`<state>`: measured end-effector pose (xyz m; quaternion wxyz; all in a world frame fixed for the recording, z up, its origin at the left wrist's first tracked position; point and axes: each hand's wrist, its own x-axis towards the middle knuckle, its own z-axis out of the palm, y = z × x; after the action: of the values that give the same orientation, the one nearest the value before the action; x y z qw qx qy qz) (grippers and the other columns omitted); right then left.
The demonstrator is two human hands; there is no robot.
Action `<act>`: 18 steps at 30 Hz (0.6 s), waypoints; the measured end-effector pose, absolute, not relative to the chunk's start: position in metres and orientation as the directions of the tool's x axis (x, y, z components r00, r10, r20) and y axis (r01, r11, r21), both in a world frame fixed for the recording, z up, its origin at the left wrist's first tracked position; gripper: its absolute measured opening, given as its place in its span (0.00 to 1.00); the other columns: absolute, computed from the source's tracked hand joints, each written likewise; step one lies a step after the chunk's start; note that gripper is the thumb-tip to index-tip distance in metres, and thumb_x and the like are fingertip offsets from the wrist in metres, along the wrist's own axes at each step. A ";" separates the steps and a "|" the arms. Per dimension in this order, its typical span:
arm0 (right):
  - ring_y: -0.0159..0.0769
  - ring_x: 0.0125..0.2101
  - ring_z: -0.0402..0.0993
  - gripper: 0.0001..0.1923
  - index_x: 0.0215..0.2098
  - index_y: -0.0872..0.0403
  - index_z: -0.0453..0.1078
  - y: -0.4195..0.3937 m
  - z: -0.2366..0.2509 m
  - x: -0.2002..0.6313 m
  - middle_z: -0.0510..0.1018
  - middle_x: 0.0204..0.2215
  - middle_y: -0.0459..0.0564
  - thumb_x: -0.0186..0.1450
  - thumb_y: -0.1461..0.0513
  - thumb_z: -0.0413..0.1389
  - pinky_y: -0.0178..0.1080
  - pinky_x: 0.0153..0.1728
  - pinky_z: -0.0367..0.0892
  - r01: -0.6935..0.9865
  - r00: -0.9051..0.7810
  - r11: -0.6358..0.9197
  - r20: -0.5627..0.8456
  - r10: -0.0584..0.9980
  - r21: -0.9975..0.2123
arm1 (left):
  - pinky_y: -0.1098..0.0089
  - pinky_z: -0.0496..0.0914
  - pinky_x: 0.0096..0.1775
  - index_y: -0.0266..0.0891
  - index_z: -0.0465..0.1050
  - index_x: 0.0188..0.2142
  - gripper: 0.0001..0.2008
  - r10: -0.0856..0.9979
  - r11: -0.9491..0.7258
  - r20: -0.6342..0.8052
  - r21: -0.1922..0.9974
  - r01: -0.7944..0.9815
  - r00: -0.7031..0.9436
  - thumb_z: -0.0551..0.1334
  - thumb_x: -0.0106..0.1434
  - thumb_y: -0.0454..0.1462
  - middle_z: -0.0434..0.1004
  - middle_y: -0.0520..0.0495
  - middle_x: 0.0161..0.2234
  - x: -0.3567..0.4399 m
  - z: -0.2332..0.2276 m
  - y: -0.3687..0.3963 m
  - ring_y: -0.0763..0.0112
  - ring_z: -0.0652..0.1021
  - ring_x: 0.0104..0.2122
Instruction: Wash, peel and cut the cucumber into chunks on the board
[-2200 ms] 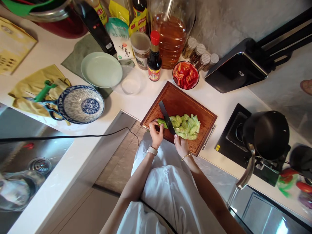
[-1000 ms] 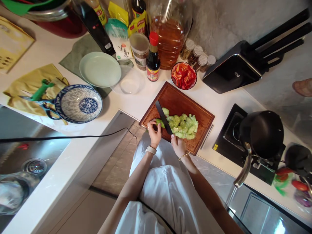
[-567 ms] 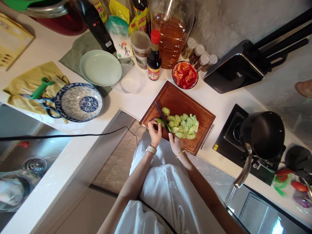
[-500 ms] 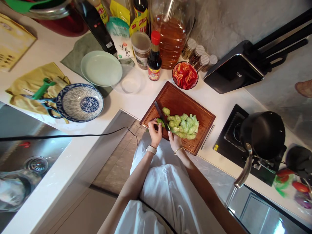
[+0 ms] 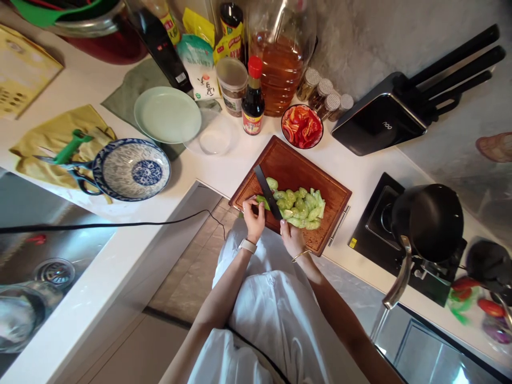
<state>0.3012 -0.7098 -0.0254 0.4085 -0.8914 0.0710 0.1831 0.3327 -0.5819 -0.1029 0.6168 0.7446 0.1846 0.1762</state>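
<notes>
We see short green cucumber stub (image 5: 262, 201) at near-left edge of brown wooden cutting board (image 5: 298, 160), pinched by left hand (image 5: 254, 217): small, wet, slippery; keep fingertips curled. Right hand (image 5: 291, 238) closed round black-bladed knife (image 5: 267, 190).

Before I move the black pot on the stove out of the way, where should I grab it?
Likely by the long silver handle of the black pot. It juts out past the counter's front edge, so come from the front, clear of the pot's body.
</notes>
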 end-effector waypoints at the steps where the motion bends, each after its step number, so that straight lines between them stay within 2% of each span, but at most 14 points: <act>1: 0.32 0.20 0.68 0.30 0.23 0.53 0.66 -0.709 -0.025 0.301 0.71 0.17 0.48 0.69 0.45 0.37 0.34 0.25 0.62 -0.277 0.920 -0.653 -0.390 0.030 -0.705 | 0.61 0.65 0.51 0.42 0.61 0.35 0.07 0.494 -0.173 0.036 0.983 0.057 0.869 0.59 0.64 0.39 0.69 0.45 0.39 0.333 -0.103 -0.582 0.64 0.73 0.47; 7: 0.36 0.23 0.71 0.29 0.28 0.54 0.71 -0.713 -0.023 0.293 0.74 0.19 0.51 0.70 0.47 0.37 0.35 0.28 0.63 -0.252 0.920 -0.723 -0.391 0.028 -0.643 | 0.61 0.64 0.51 0.42 0.61 0.34 0.07 0.504 -0.188 0.052 0.981 0.050 0.862 0.60 0.64 0.39 0.69 0.45 0.39 0.334 -0.103 -0.583 0.64 0.72 0.47; 14: 0.40 0.31 0.75 0.31 0.34 0.55 0.74 -0.704 -0.047 0.297 0.79 0.29 0.57 0.70 0.46 0.37 0.36 0.33 0.66 -0.244 0.929 -0.766 -0.371 -0.008 -0.595 | 0.62 0.64 0.50 0.42 0.61 0.33 0.08 0.490 -0.209 0.038 0.975 0.076 0.871 0.60 0.64 0.40 0.69 0.46 0.38 0.333 -0.103 -0.582 0.65 0.72 0.46; 16: 0.39 0.31 0.75 0.32 0.33 0.55 0.74 -0.701 -0.055 0.304 0.79 0.28 0.57 0.69 0.44 0.36 0.35 0.32 0.66 -0.260 0.929 -0.759 -0.368 -0.029 -0.596 | 0.62 0.65 0.49 0.42 0.61 0.32 0.08 0.485 -0.208 0.028 0.974 0.085 0.874 0.59 0.64 0.40 0.70 0.46 0.37 0.333 -0.102 -0.581 0.65 0.73 0.46; 18: 0.36 0.27 0.74 0.34 0.28 0.54 0.72 -0.701 -0.058 0.309 0.77 0.22 0.54 0.69 0.43 0.34 0.33 0.29 0.65 -0.304 0.916 -0.729 -0.399 -0.045 -0.613 | 0.62 0.65 0.49 0.42 0.62 0.32 0.09 0.491 -0.191 0.011 0.977 0.096 0.871 0.60 0.64 0.41 0.70 0.46 0.37 0.333 -0.102 -0.580 0.65 0.73 0.45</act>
<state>0.3085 -0.7008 -0.0581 0.3552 -0.9120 0.0957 0.1816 0.3327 -0.5803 -0.1019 0.6054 0.7543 0.1945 0.1632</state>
